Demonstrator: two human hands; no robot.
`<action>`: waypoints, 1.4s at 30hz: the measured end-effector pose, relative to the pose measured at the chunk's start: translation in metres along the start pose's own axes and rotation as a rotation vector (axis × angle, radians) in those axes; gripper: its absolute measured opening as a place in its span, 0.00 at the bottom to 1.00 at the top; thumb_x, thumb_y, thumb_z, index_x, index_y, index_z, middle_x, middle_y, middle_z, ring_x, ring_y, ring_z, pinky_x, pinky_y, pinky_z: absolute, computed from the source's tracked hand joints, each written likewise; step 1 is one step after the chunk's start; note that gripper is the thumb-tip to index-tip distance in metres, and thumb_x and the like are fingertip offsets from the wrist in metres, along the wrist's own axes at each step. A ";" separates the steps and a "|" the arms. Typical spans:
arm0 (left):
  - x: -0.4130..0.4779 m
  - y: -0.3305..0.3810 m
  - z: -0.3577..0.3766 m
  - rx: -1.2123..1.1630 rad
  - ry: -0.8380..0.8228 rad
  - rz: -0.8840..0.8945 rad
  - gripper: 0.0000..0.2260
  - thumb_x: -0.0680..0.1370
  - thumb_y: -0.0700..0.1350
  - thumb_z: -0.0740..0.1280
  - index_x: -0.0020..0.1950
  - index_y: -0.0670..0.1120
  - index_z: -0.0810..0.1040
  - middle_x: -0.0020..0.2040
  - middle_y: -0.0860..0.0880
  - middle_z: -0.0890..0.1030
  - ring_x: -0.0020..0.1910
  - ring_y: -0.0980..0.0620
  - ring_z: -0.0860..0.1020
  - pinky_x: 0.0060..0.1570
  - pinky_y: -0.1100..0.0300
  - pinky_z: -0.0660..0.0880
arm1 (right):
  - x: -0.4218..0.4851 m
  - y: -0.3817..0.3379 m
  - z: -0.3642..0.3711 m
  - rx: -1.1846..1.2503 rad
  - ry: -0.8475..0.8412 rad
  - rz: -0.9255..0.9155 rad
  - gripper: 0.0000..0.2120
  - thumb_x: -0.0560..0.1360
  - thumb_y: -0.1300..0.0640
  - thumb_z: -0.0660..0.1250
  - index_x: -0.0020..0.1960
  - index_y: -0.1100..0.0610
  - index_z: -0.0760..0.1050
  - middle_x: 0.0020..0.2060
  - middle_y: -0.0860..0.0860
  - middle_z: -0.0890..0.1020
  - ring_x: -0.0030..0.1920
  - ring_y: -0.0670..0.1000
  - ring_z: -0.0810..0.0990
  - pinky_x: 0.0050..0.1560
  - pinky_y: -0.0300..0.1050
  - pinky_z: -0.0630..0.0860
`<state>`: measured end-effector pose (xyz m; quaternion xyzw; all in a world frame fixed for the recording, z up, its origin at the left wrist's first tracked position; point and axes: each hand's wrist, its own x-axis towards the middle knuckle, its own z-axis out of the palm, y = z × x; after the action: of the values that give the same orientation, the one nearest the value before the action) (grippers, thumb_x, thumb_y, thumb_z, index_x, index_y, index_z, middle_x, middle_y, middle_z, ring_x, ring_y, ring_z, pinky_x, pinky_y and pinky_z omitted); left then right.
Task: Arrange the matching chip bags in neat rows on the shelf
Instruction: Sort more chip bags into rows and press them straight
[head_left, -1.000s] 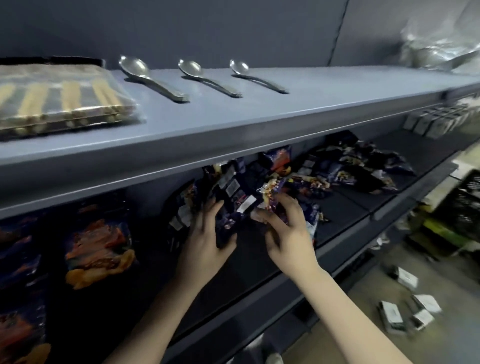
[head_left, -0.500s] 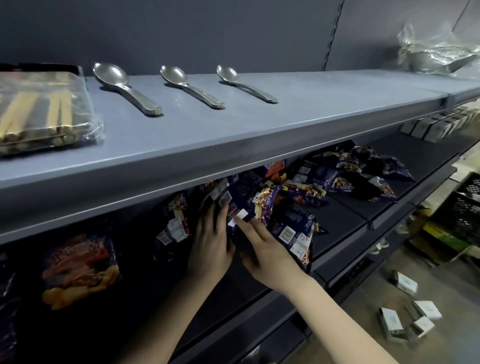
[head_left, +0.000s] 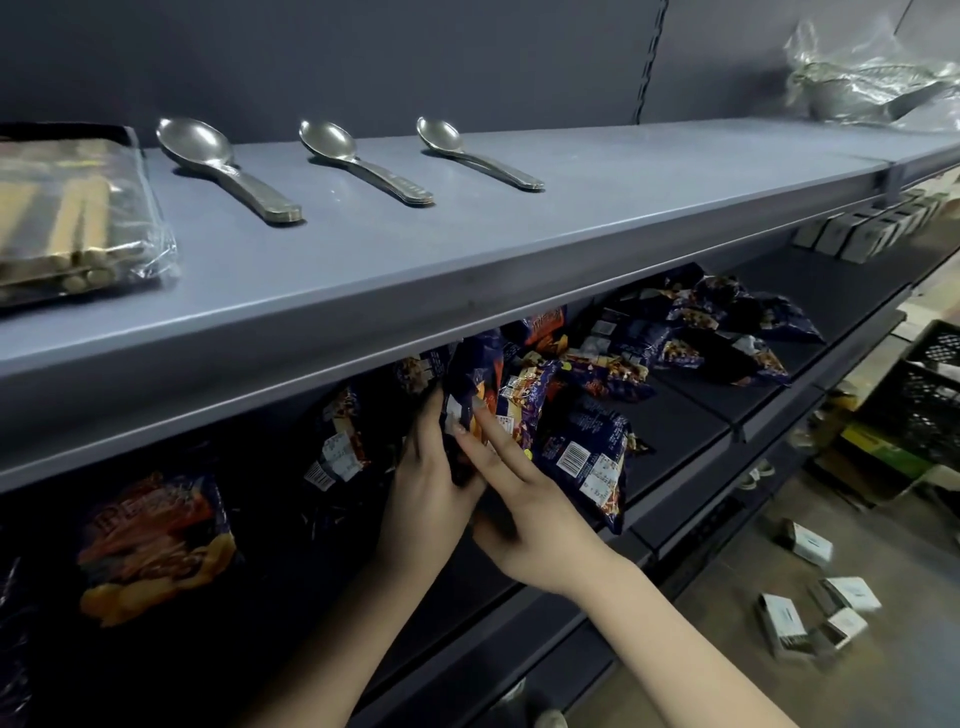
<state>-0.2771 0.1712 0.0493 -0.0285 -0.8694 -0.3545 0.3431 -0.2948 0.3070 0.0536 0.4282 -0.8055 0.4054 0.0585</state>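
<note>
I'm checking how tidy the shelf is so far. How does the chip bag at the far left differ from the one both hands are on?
The far-left chip bag stands alone, front outward, untouched. The held bag is upright too but turned edge-on, pinched between the left hand and right hand, and crowded against a loose pile to its right. Both are dark blue with orange print and sit on the lower shelf.

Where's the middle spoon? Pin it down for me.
In the head view the middle spoon lies on the top shelf, left of centre, between two other spoons, above the chip bags.
</note>
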 end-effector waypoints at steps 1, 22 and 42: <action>-0.001 0.001 -0.004 -0.004 0.023 0.004 0.38 0.68 0.40 0.75 0.72 0.47 0.57 0.67 0.39 0.72 0.64 0.43 0.73 0.59 0.60 0.71 | -0.001 -0.005 0.000 0.013 0.003 -0.019 0.41 0.69 0.70 0.62 0.76 0.46 0.52 0.77 0.42 0.47 0.76 0.45 0.50 0.69 0.36 0.63; -0.052 -0.042 -0.186 -0.220 -0.474 -0.572 0.22 0.72 0.41 0.72 0.55 0.61 0.67 0.49 0.68 0.70 0.48 0.72 0.69 0.41 0.83 0.66 | 0.046 -0.064 0.043 0.205 -0.073 0.098 0.35 0.71 0.34 0.62 0.72 0.34 0.49 0.70 0.37 0.61 0.72 0.37 0.56 0.71 0.39 0.57; -0.112 -0.028 -0.259 -0.006 -0.364 -0.514 0.33 0.69 0.53 0.74 0.69 0.64 0.62 0.65 0.66 0.69 0.62 0.69 0.69 0.61 0.68 0.67 | 0.079 -0.111 0.105 0.099 -1.025 -0.085 0.21 0.70 0.49 0.73 0.62 0.51 0.76 0.58 0.43 0.79 0.59 0.41 0.76 0.60 0.38 0.71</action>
<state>-0.0507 0.0068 0.0965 0.1281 -0.8941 -0.4215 0.0809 -0.2361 0.1486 0.0855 0.6064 -0.6925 0.1787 -0.3476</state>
